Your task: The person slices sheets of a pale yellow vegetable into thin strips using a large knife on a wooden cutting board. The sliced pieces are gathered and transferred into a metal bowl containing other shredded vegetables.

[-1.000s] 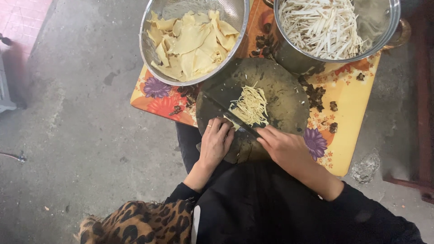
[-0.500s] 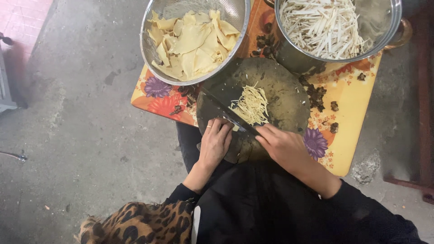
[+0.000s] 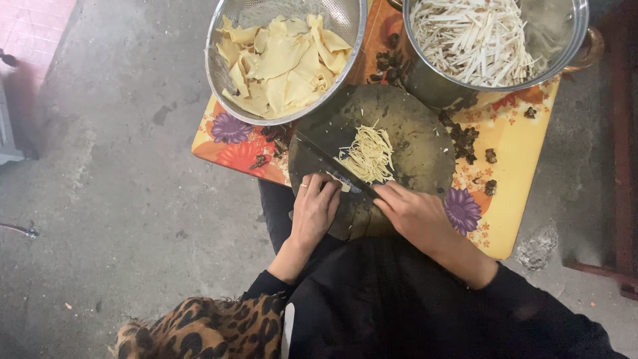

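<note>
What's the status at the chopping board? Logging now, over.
Right hand grips knife. Left hand pins the uncut piece beside the blade. Shreds piled on board. Nothing blocking.

No packages, labels, signs or screens anywhere in view.
</note>
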